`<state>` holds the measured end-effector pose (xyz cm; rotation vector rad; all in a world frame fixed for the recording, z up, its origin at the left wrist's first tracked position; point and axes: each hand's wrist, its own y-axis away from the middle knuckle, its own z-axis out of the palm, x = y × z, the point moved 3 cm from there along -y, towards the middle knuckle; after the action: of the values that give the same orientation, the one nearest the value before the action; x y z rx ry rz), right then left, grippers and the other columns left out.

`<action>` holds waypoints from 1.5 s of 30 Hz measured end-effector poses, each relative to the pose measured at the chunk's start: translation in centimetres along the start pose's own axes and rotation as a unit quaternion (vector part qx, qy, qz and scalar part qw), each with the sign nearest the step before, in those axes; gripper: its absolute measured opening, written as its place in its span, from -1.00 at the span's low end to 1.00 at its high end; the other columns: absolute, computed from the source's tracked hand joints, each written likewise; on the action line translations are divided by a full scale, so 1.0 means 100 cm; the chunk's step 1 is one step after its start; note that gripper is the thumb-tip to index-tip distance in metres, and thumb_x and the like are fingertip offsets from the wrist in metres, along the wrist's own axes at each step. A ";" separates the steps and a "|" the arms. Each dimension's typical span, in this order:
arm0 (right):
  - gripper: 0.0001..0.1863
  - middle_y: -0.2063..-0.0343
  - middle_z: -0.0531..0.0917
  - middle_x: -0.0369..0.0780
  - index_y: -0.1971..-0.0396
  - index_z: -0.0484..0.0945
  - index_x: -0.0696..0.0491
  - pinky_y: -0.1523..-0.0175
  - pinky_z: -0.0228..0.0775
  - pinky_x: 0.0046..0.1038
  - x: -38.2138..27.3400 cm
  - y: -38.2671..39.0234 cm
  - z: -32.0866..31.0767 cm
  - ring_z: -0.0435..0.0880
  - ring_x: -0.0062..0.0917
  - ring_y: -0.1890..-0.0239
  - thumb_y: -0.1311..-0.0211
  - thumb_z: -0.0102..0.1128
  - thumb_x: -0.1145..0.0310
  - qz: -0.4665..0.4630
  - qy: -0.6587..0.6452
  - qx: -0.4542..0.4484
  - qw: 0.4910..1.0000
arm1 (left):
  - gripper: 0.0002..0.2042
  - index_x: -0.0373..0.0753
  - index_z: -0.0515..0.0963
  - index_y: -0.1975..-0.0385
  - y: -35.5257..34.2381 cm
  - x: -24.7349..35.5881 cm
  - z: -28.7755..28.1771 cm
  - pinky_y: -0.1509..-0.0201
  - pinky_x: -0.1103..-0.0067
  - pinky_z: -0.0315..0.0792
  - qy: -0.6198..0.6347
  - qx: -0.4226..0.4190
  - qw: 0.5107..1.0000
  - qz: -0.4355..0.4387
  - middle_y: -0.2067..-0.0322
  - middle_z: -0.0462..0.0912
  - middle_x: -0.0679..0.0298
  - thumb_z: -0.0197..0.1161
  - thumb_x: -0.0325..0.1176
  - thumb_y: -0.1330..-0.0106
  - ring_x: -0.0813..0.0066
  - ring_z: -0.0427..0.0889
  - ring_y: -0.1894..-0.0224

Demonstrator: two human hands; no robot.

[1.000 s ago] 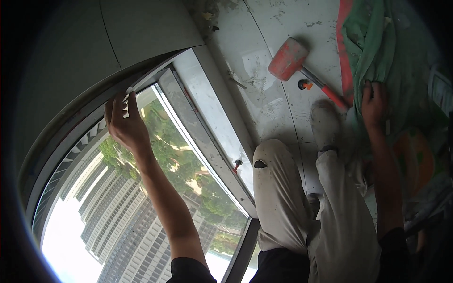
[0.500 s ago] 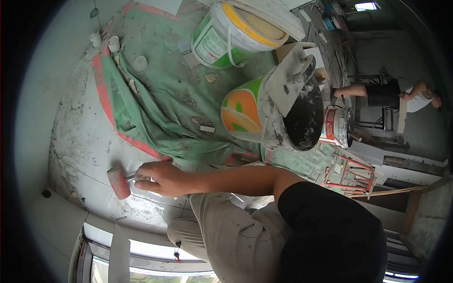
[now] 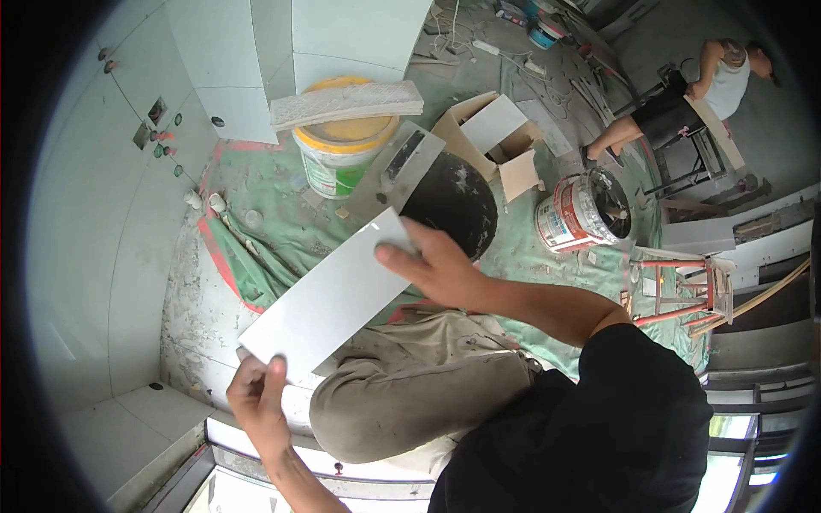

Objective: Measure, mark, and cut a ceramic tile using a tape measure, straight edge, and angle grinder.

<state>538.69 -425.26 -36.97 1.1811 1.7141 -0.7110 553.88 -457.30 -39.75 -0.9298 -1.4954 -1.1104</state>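
Note:
Both of my hands grip a long, white, glossy rectangular tile, tilted across the middle of my view. My left hand pinches its lower left end, thumb on the edge. My right hand holds the upper right end, with thumb on the face and fingers round the edge. Just beyond the tile stands a mortar-caked black-mouthed bucket with a metal trowel-like plate across its rim. My bent leg is below the tile, over the green sheet and dirty floor.
A yellow-lidded bucket carries stacked strips. An open cardboard box and red-and-white bucket stand right. A co-worker bends at a metal stand, holding a board. A red-framed stool is lower right; tiled walls are left.
The view has swung from the window toward the room. My left hand was at the window frame, my right later by the mallet; now both hold the white tile.

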 end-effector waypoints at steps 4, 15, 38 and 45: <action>-0.32 0.13 0.81 0.10 -0.20 0.62 0.26 -0.08 0.64 -0.16 0.082 0.041 -0.120 0.86 -0.16 0.07 -0.65 0.22 -0.17 0.100 0.144 0.074 0.982 | -0.67 -0.36 0.71 0.24 -0.061 -0.012 0.138 0.13 0.46 0.74 0.004 -0.294 0.953 -0.069 0.35 0.81 0.22 0.30 -0.20 -0.71 0.41 0.85 0.31; -0.18 0.17 0.79 0.26 -0.21 0.59 0.32 -0.11 0.67 0.08 0.243 0.087 -0.163 0.83 0.17 0.07 -0.59 0.15 -0.29 0.145 0.347 0.136 0.916 | -0.63 -0.50 0.73 0.16 -0.085 -0.106 0.270 0.26 0.45 0.74 -0.064 -0.391 0.910 -0.121 0.29 0.88 0.01 0.25 -0.22 -0.69 0.29 0.88 0.34; -0.38 0.12 0.85 -0.01 -0.23 0.61 0.25 -0.10 0.66 -0.21 0.249 0.078 -0.145 0.86 -0.22 0.09 -0.66 0.27 -0.09 0.235 0.131 0.129 0.954 | -0.57 -0.36 0.73 -0.11 -0.086 -0.137 0.248 0.03 0.36 0.79 0.055 -0.381 0.913 -0.135 0.03 0.83 0.16 0.36 -0.05 -0.62 0.31 0.84 0.06; -0.28 -0.18 0.72 0.01 -0.45 0.50 0.25 -0.31 0.53 -0.22 0.288 0.084 -0.181 0.72 -0.23 -0.19 -0.73 0.16 -0.13 0.248 0.235 0.077 0.937 | -0.58 -0.30 0.66 -0.19 -0.011 -0.217 0.135 0.04 0.46 0.72 0.186 -0.089 0.940 -0.272 0.09 0.81 0.22 0.30 -0.04 -0.68 0.45 0.80 0.15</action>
<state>536.32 -395.35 -55.09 1.9233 1.6386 -0.2623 553.33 -444.91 -62.16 -0.3831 -1.3778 -1.7380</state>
